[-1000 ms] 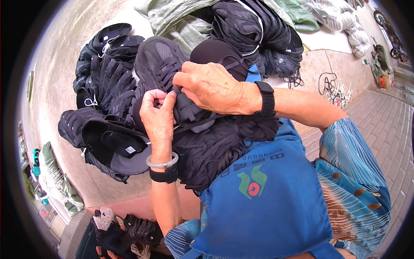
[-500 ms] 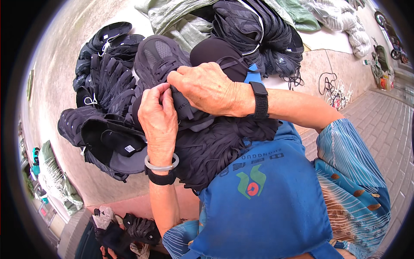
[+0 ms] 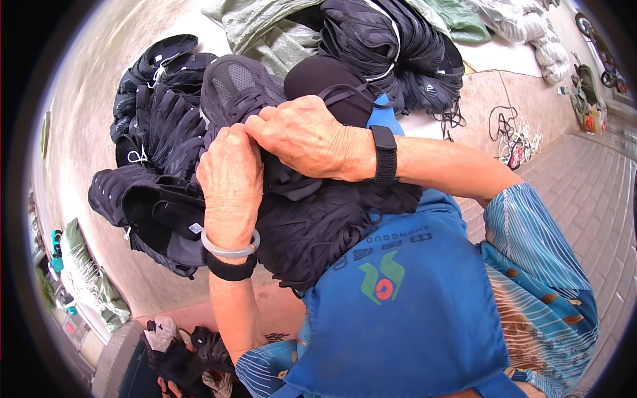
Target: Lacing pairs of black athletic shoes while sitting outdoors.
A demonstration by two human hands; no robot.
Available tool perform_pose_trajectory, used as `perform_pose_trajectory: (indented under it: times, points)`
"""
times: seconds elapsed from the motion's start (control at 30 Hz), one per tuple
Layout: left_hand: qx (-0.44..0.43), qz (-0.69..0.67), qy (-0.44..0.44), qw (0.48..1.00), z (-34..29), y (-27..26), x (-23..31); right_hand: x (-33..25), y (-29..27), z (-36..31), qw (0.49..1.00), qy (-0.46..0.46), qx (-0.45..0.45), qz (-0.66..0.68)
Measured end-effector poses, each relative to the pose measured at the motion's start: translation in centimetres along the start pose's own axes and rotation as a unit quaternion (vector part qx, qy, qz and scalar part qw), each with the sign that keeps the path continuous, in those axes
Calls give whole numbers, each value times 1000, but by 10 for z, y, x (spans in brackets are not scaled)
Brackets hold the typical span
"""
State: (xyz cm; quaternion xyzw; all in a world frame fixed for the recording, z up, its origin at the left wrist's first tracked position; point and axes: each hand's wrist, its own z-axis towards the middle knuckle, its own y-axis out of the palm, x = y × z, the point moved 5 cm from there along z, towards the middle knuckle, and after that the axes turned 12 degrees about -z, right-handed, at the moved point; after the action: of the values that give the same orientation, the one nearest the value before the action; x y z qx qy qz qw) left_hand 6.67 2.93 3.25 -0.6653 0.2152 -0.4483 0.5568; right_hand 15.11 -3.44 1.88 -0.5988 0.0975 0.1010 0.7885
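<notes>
The thing in the middle is a dark grey-black shoe upper [image 3: 239, 81], toe pointing away from the wearer. It's got a ribbed mesh panel up front, smoother overlays around that and lacing down the middle. Right below it sits a fat, floppy bundle of flat black laces [image 3: 312, 232], all soft strands, spilling onto the top of a smooth blue cloth apron [image 3: 431, 325].

To the upper's left there's a stack of nested black uppers [image 3: 169, 123], thin and curved, tied with white string [image 3: 137, 156]. Up and to its right is another tight bunch of black uppers [image 3: 365, 43], bound with a pale cord, and between those two, just beyond the upper, a crinkly pale green woven sack [image 3: 272, 33]. Just right of the upper is a smooth, domed black piece [image 3: 312, 76].

Grip-wise, the left hand [image 3: 232, 172] and right hand [image 3: 308, 136] are both curled closed, fingertips meeting over the upper's lacing area. Can't tell what's pinched in there, since the knuckles hide it.

Left forearm comes up from below the upper, back of the hand facing up, with a pale rigid bangle [image 3: 229, 248] over a black wristband. Right forearm reaches in from the upper's right, nearly level, wrist slightly bent, with a black textile wrist strap [image 3: 385, 156].
</notes>
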Motion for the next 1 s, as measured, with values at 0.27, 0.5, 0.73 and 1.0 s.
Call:
perform_pose_trajectory:
  times: [0.27,0.5,0.73,1.0]
  points:
    - [-33,-21,7,999,1,-3,5,4,-3,-1,1000,7,6,9]
    - [-44,-16,39,998,9,1,0,6,-1,-2,1000,27,9,12]
    - [-7,-168,54,984,7,-9,-6,5,-11,-9,998,28,44,23]
    - [11,-612,-322,722,-41,-9,-67,8,-32,-19,991,-12,132,20]
